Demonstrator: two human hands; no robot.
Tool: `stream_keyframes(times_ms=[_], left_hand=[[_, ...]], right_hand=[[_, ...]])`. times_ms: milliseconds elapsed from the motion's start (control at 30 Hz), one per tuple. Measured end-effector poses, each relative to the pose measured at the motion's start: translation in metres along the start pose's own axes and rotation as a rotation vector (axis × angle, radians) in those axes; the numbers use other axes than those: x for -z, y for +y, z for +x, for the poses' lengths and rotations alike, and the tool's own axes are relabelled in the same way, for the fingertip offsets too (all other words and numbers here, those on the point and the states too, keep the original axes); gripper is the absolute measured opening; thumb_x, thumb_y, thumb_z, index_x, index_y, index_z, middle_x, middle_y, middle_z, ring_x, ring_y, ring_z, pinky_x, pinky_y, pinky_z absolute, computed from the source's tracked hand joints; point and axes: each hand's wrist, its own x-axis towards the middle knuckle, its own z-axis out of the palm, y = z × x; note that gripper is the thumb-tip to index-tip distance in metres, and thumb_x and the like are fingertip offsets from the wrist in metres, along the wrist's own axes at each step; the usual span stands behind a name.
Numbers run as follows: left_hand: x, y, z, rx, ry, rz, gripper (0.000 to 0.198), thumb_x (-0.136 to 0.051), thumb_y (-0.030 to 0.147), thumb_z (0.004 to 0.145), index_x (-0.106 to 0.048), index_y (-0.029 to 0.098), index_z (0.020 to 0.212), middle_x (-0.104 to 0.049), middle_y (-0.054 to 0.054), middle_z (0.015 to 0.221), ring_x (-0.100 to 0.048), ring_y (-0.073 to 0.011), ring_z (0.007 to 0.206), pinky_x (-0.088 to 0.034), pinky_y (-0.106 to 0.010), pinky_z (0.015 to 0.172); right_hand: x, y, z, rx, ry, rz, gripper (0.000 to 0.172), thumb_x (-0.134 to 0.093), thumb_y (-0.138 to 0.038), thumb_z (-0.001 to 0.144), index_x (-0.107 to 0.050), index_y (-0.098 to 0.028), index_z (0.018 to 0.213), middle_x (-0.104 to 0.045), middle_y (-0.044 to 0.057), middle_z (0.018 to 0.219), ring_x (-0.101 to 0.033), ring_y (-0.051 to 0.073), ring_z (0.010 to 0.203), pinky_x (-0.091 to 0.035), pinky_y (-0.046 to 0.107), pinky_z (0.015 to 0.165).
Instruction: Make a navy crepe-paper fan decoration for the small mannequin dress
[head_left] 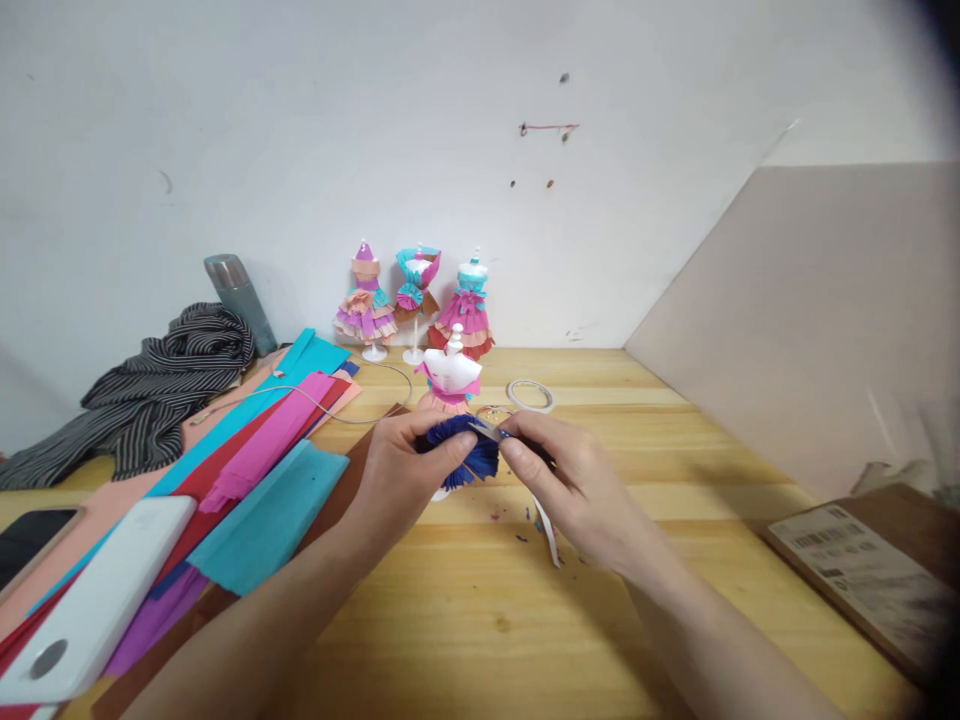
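Note:
Between my hands is a pleated dark blue paper piece point(478, 462), in front of a small white dress form point(450, 372) with pink and peach paper on it. My left hand point(416, 455) pinches the blue paper at its left side. My right hand point(551, 460) is closed on scissors, whose metal blades point(487, 430) point left and touch the top right of the blue paper. The handles are mostly hidden by my right fingers.
Three paper-dressed forms point(365, 300) stand by the wall. Coloured crepe paper point(270, 515), a white device point(101, 600), a phone point(34, 540), striped cloth point(165, 380) and a flask point(244, 305) lie left. Behind my right hand is a tape roll point(531, 396); a cardboard box point(862, 570) is right.

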Motion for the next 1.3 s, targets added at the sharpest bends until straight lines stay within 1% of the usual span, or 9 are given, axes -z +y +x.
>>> stream_keyframes(times_ms=[233, 400, 500, 667, 900, 1067, 1233, 1300], left_hand=[[0.000, -0.006, 0.000, 0.006, 0.024, 0.019, 0.020, -0.072, 0.031, 0.073, -0.077, 0.013, 0.080, -0.071, -0.004, 0.068, -0.063, -0.0154, 0.060, -0.052, -0.026, 0.058], [0.001, -0.002, 0.000, 0.006, 0.014, 0.019, 0.020, -0.073, 0.031, 0.073, -0.077, 0.013, 0.080, -0.070, -0.003, 0.067, -0.062, -0.0138, 0.059, -0.051, -0.025, 0.059], [0.000, 0.000, 0.000, 0.002, 0.014, -0.005, 0.017, -0.073, 0.029, 0.071, -0.077, 0.014, 0.078, -0.070, -0.002, 0.066, -0.060, -0.0126, 0.060, -0.049, -0.024, 0.059], [-0.001, -0.003, -0.001, -0.011, 0.013, -0.030, 0.017, -0.074, 0.028, 0.071, -0.079, 0.015, 0.080, -0.071, -0.002, 0.068, -0.060, -0.0119, 0.060, -0.049, -0.023, 0.059], [0.000, -0.006, -0.001, -0.002, -0.013, -0.050, 0.020, -0.076, 0.031, 0.070, -0.079, 0.015, 0.081, -0.071, -0.003, 0.068, -0.061, -0.0131, 0.060, -0.050, -0.024, 0.058], [0.000, -0.006, 0.001, -0.030, -0.033, -0.083, 0.018, -0.077, 0.026, 0.070, -0.079, 0.017, 0.086, -0.075, -0.004, 0.079, -0.066, -0.0141, 0.070, -0.054, -0.024, 0.065], [0.000, -0.003, 0.000, -0.019, -0.056, -0.116, 0.019, -0.077, 0.029, 0.071, -0.079, 0.016, 0.084, -0.074, -0.003, 0.076, -0.065, -0.0135, 0.065, -0.054, -0.022, 0.058], [0.000, -0.001, 0.000, -0.024, -0.059, -0.106, 0.018, -0.077, 0.029, 0.071, -0.079, 0.016, 0.083, -0.074, -0.003, 0.074, -0.064, -0.0132, 0.064, -0.053, -0.022, 0.057]], right_hand=[[0.000, 0.001, -0.002, -0.006, -0.001, 0.012, 0.033, -0.041, -0.038, 0.098, -0.059, -0.016, 0.082, -0.059, 0.004, 0.074, -0.053, 0.018, 0.068, -0.038, 0.030, 0.063], [0.000, 0.000, 0.000, 0.013, 0.011, -0.001, 0.032, -0.041, -0.037, 0.097, -0.059, -0.016, 0.080, -0.058, 0.003, 0.071, -0.052, 0.017, 0.065, -0.038, 0.029, 0.061], [0.000, -0.001, 0.002, 0.026, 0.025, -0.008, 0.030, -0.043, -0.035, 0.096, -0.057, -0.017, 0.077, -0.056, 0.002, 0.068, -0.051, 0.015, 0.062, -0.037, 0.028, 0.059], [0.000, -0.001, 0.004, 0.036, 0.035, 0.014, 0.029, -0.044, -0.034, 0.095, -0.055, -0.018, 0.072, -0.049, -0.001, 0.060, -0.045, 0.013, 0.055, -0.033, 0.026, 0.053], [0.002, 0.003, 0.007, 0.005, -0.007, 0.087, 0.033, -0.044, -0.038, 0.094, -0.052, -0.019, 0.068, -0.045, -0.002, 0.059, -0.042, 0.013, 0.055, -0.032, 0.026, 0.053], [0.002, 0.006, 0.007, -0.004, -0.015, 0.062, 0.033, -0.044, -0.037, 0.093, -0.050, -0.019, 0.067, -0.046, -0.002, 0.059, -0.043, 0.013, 0.056, -0.032, 0.027, 0.054], [0.002, 0.007, 0.008, -0.011, -0.031, 0.062, 0.032, -0.044, -0.037, 0.092, -0.047, -0.020, 0.065, -0.045, -0.002, 0.058, -0.042, 0.013, 0.055, -0.032, 0.026, 0.053], [0.002, 0.007, 0.009, -0.003, -0.032, 0.068, 0.032, -0.045, -0.036, 0.091, -0.045, -0.020, 0.064, -0.043, -0.003, 0.058, -0.040, 0.012, 0.054, -0.031, 0.026, 0.052]])
